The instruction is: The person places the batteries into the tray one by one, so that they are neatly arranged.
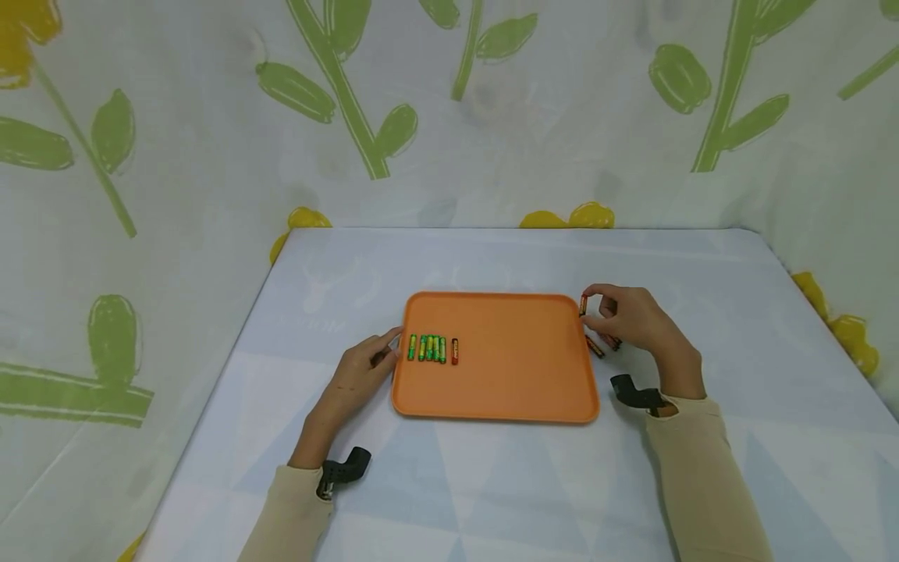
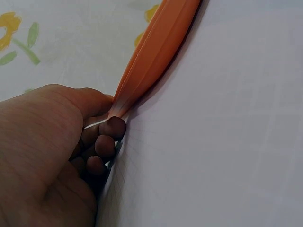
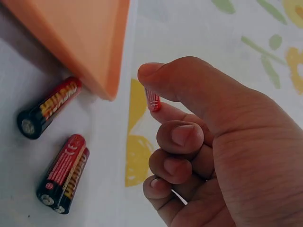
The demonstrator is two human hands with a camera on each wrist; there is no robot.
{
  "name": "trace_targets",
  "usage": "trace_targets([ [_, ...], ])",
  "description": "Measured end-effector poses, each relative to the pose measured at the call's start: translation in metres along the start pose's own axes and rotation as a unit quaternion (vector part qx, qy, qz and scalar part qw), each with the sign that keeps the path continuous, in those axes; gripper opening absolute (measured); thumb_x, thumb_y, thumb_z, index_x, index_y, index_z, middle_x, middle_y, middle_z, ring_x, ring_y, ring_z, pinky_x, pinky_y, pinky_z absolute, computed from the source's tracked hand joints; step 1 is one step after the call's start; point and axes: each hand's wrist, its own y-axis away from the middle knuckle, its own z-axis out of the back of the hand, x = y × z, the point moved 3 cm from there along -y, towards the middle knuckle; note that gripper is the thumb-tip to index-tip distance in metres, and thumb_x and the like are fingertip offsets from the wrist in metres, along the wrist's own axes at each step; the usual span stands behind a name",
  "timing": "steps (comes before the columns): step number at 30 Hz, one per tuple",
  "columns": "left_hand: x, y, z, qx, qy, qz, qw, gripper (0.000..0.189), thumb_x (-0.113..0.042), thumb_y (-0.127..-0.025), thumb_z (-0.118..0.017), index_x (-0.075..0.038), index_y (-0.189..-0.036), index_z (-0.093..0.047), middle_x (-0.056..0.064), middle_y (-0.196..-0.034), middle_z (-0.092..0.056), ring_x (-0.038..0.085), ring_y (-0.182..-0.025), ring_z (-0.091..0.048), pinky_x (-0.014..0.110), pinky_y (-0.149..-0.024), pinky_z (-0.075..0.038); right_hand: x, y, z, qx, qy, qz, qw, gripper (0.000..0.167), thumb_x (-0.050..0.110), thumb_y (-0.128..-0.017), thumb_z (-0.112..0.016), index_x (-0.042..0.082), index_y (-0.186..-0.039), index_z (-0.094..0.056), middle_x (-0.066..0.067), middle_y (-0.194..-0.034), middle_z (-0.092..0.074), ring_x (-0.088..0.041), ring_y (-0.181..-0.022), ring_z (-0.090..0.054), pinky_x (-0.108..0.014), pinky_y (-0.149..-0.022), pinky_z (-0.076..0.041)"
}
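An orange tray (image 1: 523,382) lies on the table. My left hand (image 1: 360,375) holds its left rim, the thumb on top and the curled fingers (image 2: 105,145) lower at the edge. Between thumb and forefinger, my right hand (image 1: 637,318) pinches a red battery (image 3: 152,100) upright just beyond the tray's right rim. Below that hand, a loose red-and-black battery (image 3: 49,108) lies against the tray's corner, with two more batteries (image 3: 62,172) side by side near it. Inside the tray, several green batteries (image 1: 428,348) stand in a row at the left, and one red battery (image 1: 455,351) lies just right of them.
The pale patterned table (image 1: 449,484) extends around the tray. A floral cloth (image 1: 477,156) hangs behind its far edge. Each wrist wears a black camera mount, one at the left wrist (image 1: 344,471) and one at the right (image 1: 637,393).
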Motion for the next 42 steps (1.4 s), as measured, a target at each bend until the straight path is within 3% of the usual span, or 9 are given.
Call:
trace_targets([
  [6,0.002,0.0,0.0,0.0,0.001,0.0,1.0,0.046,-0.026,-0.104,-0.057,-0.018,-0.149,-0.051,-0.001,-0.088,-0.056,0.016,-0.074,-0.047,0.029,-0.064,-0.041,0.011,-0.001,-0.003,-0.003,-0.003,0.012,0.9999,0.035,0.023,-0.092,-0.074,0.008,-0.121,-0.061,-0.001,-0.066,-0.05,-0.018,-0.053,-0.048,-0.03,-0.049,-0.038],
  [15,-0.002,0.001,0.001,0.004,0.004,0.0,1.0,0.046,-0.024,-0.104,-0.057,-0.016,-0.149,-0.051,-0.001,-0.088,-0.055,0.016,-0.074,-0.047,0.03,-0.064,-0.04,0.032,-0.002,-0.013,-0.027,-0.003,0.074,0.9969,0.036,0.02,-0.09,-0.078,0.006,-0.12,-0.065,0.0,-0.068,-0.048,-0.015,-0.053,-0.044,-0.029,-0.047,-0.038],
  [30,-0.001,0.0,0.0,0.004,-0.002,-0.003,1.0,0.045,-0.024,-0.104,-0.058,-0.014,-0.148,-0.052,0.0,-0.087,-0.055,0.015,-0.074,-0.046,0.029,-0.064,-0.04,0.07,-0.001,-0.026,-0.011,-0.03,0.112,0.9932,0.037,0.018,-0.088,-0.08,0.006,-0.12,-0.065,0.003,-0.067,-0.047,-0.014,-0.059,-0.043,-0.027,-0.053,-0.035],
  [42,-0.001,0.001,0.001,0.0,0.002,-0.006,1.0,0.045,-0.023,-0.104,-0.058,-0.015,-0.148,-0.052,-0.001,-0.088,-0.056,0.016,-0.074,-0.047,0.029,-0.065,-0.041,0.084,-0.004,-0.037,-0.023,-0.039,0.142,0.9889,0.036,0.017,-0.086,-0.081,0.007,-0.118,-0.067,0.005,-0.065,-0.045,-0.012,-0.059,-0.041,-0.027,-0.056,-0.034],
])
